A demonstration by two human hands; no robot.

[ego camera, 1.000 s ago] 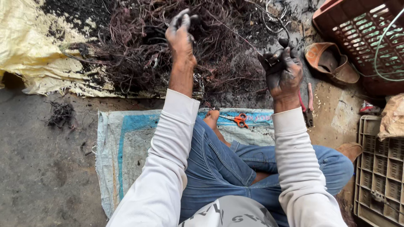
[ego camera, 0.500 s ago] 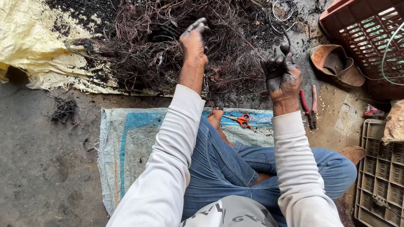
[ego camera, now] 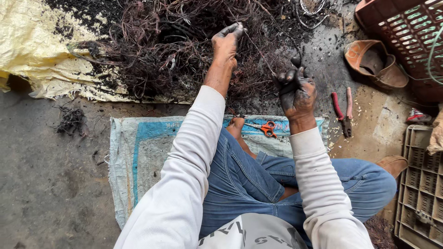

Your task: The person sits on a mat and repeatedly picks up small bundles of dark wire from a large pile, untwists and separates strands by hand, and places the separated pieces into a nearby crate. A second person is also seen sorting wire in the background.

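A big tangle of thin burnt wires [ego camera: 161,50] lies on the ground ahead of my crossed legs. My left hand [ego camera: 226,41] is raised over the pile, soot-black, fingers pinched on a thin wire strand [ego camera: 258,50]. That strand runs down and right to my right hand [ego camera: 297,90], which is closed around it and around a small dark bunch of wire. Both arms wear white long sleeves. The strand looks taut between the two hands.
Orange-handled scissors [ego camera: 267,128] lie on a woven mat [ego camera: 138,157] by my foot. Red-handled pliers [ego camera: 342,110] rest on the ground at right, near a brown sandal [ego camera: 374,60]. A red crate [ego camera: 406,32], a grey crate [ego camera: 422,184] and a yellow sack [ego camera: 32,50] border the spot.
My left hand has moved right, toward the right hand, still pinching the strand. The right hand has dropped slightly lower and stays closed on the wire.
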